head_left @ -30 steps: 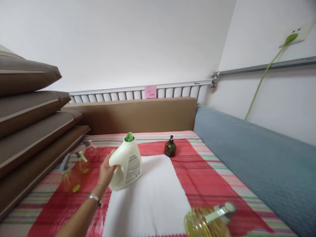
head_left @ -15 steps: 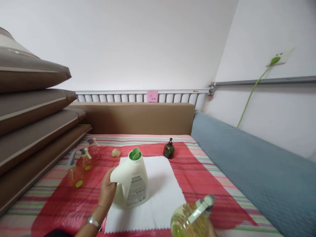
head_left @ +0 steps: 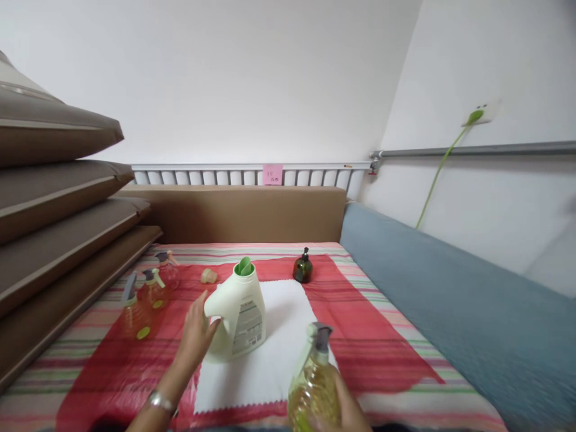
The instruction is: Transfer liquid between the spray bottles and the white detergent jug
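A white detergent jug (head_left: 240, 309) with a green spout stands upright on a white cloth (head_left: 279, 378). Beside its handle is my left hand (head_left: 200, 327), fingers and thumb spread, no longer wrapped round the handle; whether it still touches the jug I cannot tell. My right hand (head_left: 346, 405) grips a clear spray bottle (head_left: 315, 390) of yellowish liquid, upright at the lower middle, its grey-and-pale-green trigger head on top. A beige cap (head_left: 209, 276) lies behind the jug. Farther back stands a dark green pump bottle (head_left: 303, 269).
Several spray bottles (head_left: 134, 315) stand at the left on a red sheet (head_left: 360, 324) over striped cloth. Brown cushions (head_left: 58, 222) are stacked at the left. A brown padded board (head_left: 252, 213) borders the back, a blue-grey one (head_left: 427, 282) the right.
My left hand has loosened from the jug's handle and spread its fingers. The spray bottle in my right hand has gone from tilted to upright and moved left. The view has shifted slightly.
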The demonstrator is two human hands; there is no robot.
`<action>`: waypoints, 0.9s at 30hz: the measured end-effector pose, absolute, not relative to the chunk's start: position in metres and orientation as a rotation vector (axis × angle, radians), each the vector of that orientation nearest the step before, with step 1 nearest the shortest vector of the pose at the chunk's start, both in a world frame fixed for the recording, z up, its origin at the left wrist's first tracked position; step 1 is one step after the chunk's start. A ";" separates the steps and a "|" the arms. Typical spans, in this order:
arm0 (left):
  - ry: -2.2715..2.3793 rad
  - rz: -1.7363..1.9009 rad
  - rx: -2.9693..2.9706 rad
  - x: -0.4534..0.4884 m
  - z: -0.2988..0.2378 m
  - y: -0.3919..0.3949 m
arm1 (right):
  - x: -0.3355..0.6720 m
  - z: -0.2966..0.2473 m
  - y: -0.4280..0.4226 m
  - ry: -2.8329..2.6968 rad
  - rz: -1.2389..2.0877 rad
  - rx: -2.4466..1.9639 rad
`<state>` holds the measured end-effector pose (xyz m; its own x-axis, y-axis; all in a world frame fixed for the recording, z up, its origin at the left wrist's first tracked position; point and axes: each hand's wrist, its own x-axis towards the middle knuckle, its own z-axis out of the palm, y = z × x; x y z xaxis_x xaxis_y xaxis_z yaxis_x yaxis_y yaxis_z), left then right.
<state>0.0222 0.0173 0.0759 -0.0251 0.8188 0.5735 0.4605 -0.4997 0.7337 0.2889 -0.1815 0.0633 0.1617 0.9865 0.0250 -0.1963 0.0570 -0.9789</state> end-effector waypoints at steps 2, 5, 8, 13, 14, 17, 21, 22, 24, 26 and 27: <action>1.366 1.604 2.050 0.022 0.090 -0.007 | 0.279 0.079 -0.178 -1.068 1.176 -1.031; 1.188 1.528 1.978 0.031 0.117 -0.046 | 0.265 0.102 -0.174 -1.184 1.378 -0.847; 0.809 0.915 1.706 0.047 0.142 -0.076 | 0.252 0.118 -0.172 -1.247 1.545 -0.762; 0.528 0.644 1.396 0.061 0.153 -0.101 | 0.232 0.112 -0.158 -1.226 1.664 -0.760; 0.554 0.673 1.364 0.061 0.151 -0.103 | 0.228 0.109 -0.154 -1.183 1.687 -0.737; 0.597 0.881 1.333 0.059 0.143 -0.103 | 0.215 0.101 -0.144 -1.119 1.707 -0.694; 0.611 1.069 1.412 0.053 0.140 -0.099 | 0.202 0.095 -0.139 -1.073 1.792 -0.568; 0.633 1.092 1.430 0.051 0.139 -0.098 | 0.200 0.094 -0.139 -1.058 1.811 -0.531; 0.677 1.141 1.459 0.048 0.136 -0.099 | 0.200 0.090 -0.141 -1.040 1.801 -0.496; 0.722 1.201 1.455 0.046 0.131 -0.100 | 0.200 0.087 -0.146 -1.031 1.765 -0.496; 0.742 1.236 1.434 0.045 0.127 -0.100 | 0.201 0.085 -0.149 -1.028 1.750 -0.499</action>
